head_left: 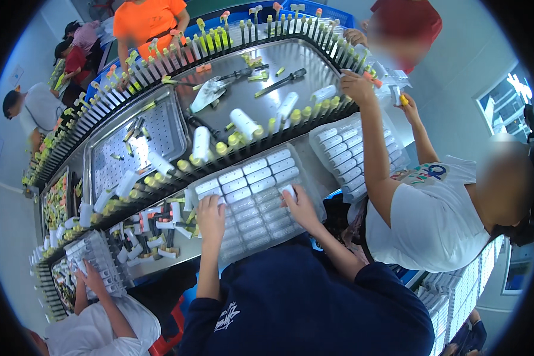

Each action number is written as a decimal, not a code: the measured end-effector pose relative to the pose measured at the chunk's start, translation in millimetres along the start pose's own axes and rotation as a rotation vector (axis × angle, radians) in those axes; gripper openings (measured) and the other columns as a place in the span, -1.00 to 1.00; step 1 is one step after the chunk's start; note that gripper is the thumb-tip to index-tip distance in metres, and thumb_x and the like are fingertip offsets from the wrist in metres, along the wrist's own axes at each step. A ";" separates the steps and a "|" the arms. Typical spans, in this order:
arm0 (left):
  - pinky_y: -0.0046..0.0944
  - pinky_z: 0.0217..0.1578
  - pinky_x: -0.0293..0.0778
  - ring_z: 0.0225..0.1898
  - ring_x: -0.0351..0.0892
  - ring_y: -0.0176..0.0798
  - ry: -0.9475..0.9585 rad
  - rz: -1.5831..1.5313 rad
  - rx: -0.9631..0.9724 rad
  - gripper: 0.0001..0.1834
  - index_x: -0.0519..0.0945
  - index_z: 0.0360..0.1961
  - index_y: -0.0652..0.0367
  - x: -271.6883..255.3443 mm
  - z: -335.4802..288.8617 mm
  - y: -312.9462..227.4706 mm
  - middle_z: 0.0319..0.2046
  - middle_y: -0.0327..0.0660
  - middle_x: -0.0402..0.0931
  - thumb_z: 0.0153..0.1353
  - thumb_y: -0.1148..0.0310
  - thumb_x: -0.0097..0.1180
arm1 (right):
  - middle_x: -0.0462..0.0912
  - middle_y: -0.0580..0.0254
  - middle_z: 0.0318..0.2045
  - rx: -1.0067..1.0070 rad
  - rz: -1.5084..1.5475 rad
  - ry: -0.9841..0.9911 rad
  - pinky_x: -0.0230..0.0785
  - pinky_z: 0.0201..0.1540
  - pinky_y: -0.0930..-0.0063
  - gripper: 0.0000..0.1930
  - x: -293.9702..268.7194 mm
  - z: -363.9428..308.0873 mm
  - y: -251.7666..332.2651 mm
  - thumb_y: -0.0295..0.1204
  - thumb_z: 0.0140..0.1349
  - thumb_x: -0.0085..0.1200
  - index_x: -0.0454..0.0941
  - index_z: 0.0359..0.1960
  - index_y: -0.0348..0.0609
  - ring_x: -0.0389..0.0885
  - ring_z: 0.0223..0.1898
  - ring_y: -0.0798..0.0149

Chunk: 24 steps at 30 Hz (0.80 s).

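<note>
In front of me lies a clear plastic blister tray (261, 228) with its far rows full of white rounded oblong plastic pieces (257, 176). The nearer pockets hold none. At the tray's left side my left hand (212, 221) has its fingers bent down, closed on a white plastic piece (222, 200) at the end of a filled row. Over the tray's right side, my right hand (301, 209) pinches another white plastic piece (289, 191) between thumb and fingers, near the filled rows.
Beyond the tray runs a black rack (258, 140) of upright pegs with white and yellow-green parts. Metal trays (178, 127) hold loose parts behind it. A second filled blister tray (345, 155) lies right, beside a co-worker's arm (374, 139). Another co-worker's hands (91, 277) work at left.
</note>
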State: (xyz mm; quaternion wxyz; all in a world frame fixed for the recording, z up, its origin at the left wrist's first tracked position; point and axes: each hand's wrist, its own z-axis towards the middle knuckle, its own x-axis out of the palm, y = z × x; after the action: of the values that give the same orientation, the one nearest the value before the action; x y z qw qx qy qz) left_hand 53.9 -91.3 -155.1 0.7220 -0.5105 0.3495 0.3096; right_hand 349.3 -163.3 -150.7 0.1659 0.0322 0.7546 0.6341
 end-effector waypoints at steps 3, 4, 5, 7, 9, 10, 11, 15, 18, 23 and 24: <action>0.06 0.10 0.47 0.08 0.57 0.08 0.072 -0.051 -0.029 -0.69 0.71 -0.05 0.15 -5.1 4.4 6.1 -0.06 -0.10 0.62 0.18 0.35 0.44 | 0.76 0.06 -0.23 0.008 -0.029 -0.004 0.59 -0.18 0.38 -0.56 -0.3 3.2 2.5 -0.17 0.58 0.12 0.51 0.17 -0.38 0.81 -0.29 0.28; 0.07 0.10 0.47 0.09 0.56 0.08 0.103 -0.034 -0.034 -0.69 0.71 -0.06 0.14 -7.0 10.2 4.7 -0.07 -0.11 0.62 0.17 0.34 0.45 | 0.76 0.05 -0.24 0.016 -0.018 -0.007 0.59 -0.19 0.37 -0.56 0.1 8.7 2.0 -0.18 0.58 0.12 0.51 0.16 -0.38 0.81 -0.29 0.27; 0.07 0.10 0.46 0.09 0.56 0.08 0.135 -0.016 -0.040 -0.69 0.71 -0.07 0.14 -9.0 14.3 3.7 -0.08 -0.11 0.61 0.16 0.34 0.46 | 0.77 0.05 -0.26 0.023 -0.008 -0.008 0.60 -0.19 0.36 -0.57 0.4 12.2 1.5 -0.18 0.58 0.12 0.52 0.16 -0.37 0.81 -0.30 0.27; 0.07 0.11 0.45 0.09 0.55 0.08 0.151 0.017 0.008 -0.69 0.70 -0.07 0.15 -12.7 17.7 4.2 -0.10 -0.13 0.60 0.18 0.33 0.45 | 0.76 0.07 -0.27 0.026 -0.029 -0.010 0.61 -0.21 0.35 -0.59 0.8 13.9 5.0 -0.19 0.59 0.11 0.53 0.13 -0.36 0.81 -0.33 0.27; 0.07 0.11 0.45 0.11 0.54 0.07 0.165 0.061 0.052 -0.67 0.68 -0.05 0.16 -16.2 17.9 2.2 -0.10 -0.14 0.61 0.19 0.33 0.44 | 0.76 0.08 -0.29 0.033 -0.027 -0.013 0.62 -0.23 0.35 -0.61 1.0 16.8 6.8 -0.20 0.59 0.11 0.54 0.10 -0.35 0.81 -0.35 0.28; 0.07 0.11 0.44 0.12 0.53 0.07 0.174 0.089 0.074 -0.66 0.66 -0.03 0.16 -19.8 16.2 0.5 -0.08 -0.14 0.61 0.21 0.33 0.43 | 0.76 0.09 -0.29 0.040 -0.013 -0.018 0.62 -0.24 0.36 -0.63 2.2 17.4 4.4 -0.20 0.59 0.11 0.54 0.08 -0.35 0.81 -0.36 0.28; 0.07 0.12 0.44 0.13 0.53 0.06 0.183 0.118 0.096 -0.65 0.64 0.00 0.16 -23.3 15.8 -1.4 -0.07 -0.13 0.62 0.22 0.33 0.42 | 0.76 0.10 -0.30 0.047 0.001 -0.022 0.62 -0.25 0.36 -0.64 2.6 18.0 2.3 -0.21 0.59 0.11 0.55 0.06 -0.35 0.81 -0.37 0.28; 0.08 0.10 0.45 0.07 0.58 0.09 0.056 0.069 0.148 -0.62 0.55 0.10 0.16 -36.5 15.7 -13.5 -0.04 -0.04 0.65 0.31 0.34 0.36 | 0.76 0.12 -0.32 0.033 0.017 -0.038 0.63 -0.27 0.37 -0.65 3.7 18.1 0.8 -0.21 0.59 0.11 0.56 0.02 -0.34 0.81 -0.39 0.28; 0.07 -0.03 0.53 -0.09 0.67 0.11 -0.051 -0.147 0.067 -0.68 0.51 0.13 0.20 -36.3 13.3 -25.9 -0.10 0.05 0.68 0.44 0.35 0.26 | 0.76 0.12 -0.33 0.039 0.005 -0.038 0.62 -0.29 0.37 -0.65 5.4 18.5 5.2 -0.21 0.59 0.11 0.57 0.01 -0.34 0.81 -0.39 0.28; -0.06 -0.33 0.63 -0.33 0.74 -0.04 0.092 -0.608 -0.261 -0.71 0.48 0.15 0.27 -5.1 3.0 -35.3 -0.20 0.10 0.69 0.57 0.31 0.12 | 0.76 0.12 -0.34 0.019 0.011 -0.035 0.62 -0.31 0.36 -0.63 3.5 22.8 -8.1 -0.19 0.59 0.11 0.57 0.00 -0.35 0.81 -0.40 0.28; -0.15 -0.43 0.61 -0.38 0.71 -0.19 0.058 -0.653 -0.246 -0.69 0.49 0.15 0.25 4.2 -0.4 -34.0 -0.24 0.00 0.68 0.54 0.30 0.18 | 0.76 0.12 -0.34 0.018 0.007 -0.032 0.62 -0.31 0.36 -0.63 4.4 22.7 -9.2 -0.18 0.59 0.11 0.57 0.00 -0.36 0.81 -0.40 0.28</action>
State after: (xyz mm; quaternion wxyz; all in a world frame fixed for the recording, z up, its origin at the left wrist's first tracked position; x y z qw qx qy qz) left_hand 83.5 -101.0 -140.9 0.7056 -0.6873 0.1483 0.0874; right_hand 353.3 -142.4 -163.7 0.1753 0.0466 0.7575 0.6271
